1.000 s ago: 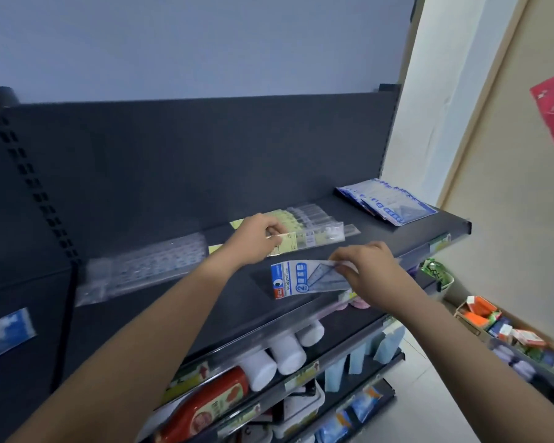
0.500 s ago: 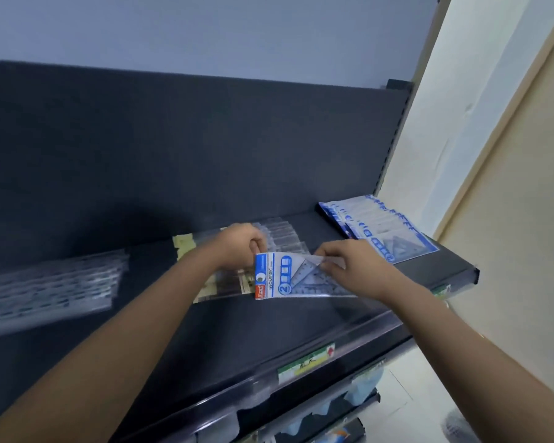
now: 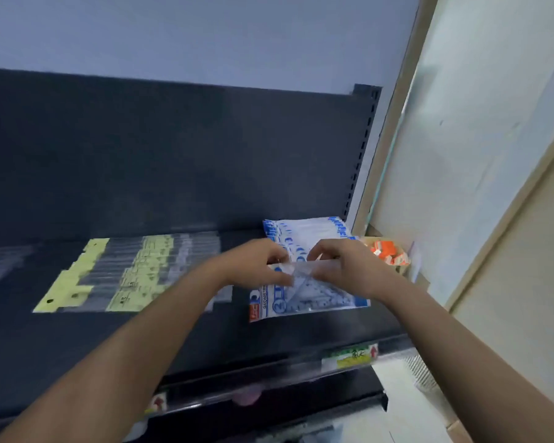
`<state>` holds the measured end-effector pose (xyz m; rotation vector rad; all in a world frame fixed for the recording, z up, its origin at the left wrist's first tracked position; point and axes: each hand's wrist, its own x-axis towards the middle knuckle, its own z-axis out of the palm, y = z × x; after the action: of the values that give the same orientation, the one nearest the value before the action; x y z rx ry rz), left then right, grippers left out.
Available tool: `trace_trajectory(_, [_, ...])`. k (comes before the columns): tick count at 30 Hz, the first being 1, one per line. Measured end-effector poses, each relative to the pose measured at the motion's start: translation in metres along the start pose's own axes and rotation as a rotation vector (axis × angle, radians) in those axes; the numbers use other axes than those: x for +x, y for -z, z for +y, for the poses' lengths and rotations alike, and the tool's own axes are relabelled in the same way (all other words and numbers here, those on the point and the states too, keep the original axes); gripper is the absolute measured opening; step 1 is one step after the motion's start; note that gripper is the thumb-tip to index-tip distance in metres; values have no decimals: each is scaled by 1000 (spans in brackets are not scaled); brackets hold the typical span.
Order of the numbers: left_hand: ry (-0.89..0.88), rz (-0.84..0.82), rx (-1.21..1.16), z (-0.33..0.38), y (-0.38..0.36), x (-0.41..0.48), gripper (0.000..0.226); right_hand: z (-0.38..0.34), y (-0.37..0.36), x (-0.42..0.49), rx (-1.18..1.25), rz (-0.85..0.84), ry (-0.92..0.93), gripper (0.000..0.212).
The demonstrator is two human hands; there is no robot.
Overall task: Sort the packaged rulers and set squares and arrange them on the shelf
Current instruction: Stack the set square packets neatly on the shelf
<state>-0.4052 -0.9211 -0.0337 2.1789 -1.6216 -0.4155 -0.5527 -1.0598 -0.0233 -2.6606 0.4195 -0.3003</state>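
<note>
A blue-and-white set square packet (image 3: pixel 304 298) is held over the right part of the dark shelf (image 3: pixel 77 340). My left hand (image 3: pixel 256 265) pinches its top left edge and my right hand (image 3: pixel 339 266) pinches its top right edge. Right behind it lies a stack of the same blue-and-white set square packets (image 3: pixel 304 231), partly hidden by my hands. Left of my hands, several clear ruler packets with yellow header cards (image 3: pixel 122 276) lie fanned out on the shelf.
The shelf's dark back panel (image 3: pixel 173 155) rises behind. A perforated upright (image 3: pixel 362 148) and a pale wall (image 3: pixel 480 155) bound the right end. An open box of orange items (image 3: pixel 389 254) sits beyond that end. A price label (image 3: pixel 349 356) marks the front rail.
Both hands moved right along the shelf with the set square packet, from in front of the ruler packets to the stack of matching packets. The view has swung right.
</note>
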Motion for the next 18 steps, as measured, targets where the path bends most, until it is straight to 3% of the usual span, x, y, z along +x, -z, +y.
trace_trajectory(5, [140,77,-87,35,-30,31,37,61,24,5,65,-91,14,6])
trace_trajectory(11, [435,119,115,37,-49,37,51,94,10,6,-3,-170,-19,13])
trace_trajectory(15, [427,176,226,37,-52,33,56,103,-1,3,53,-112,-56,19])
trace_trajectory(18, [394,152,292,42,-55,33,68,106,-4,3,-48,-45,23,19])
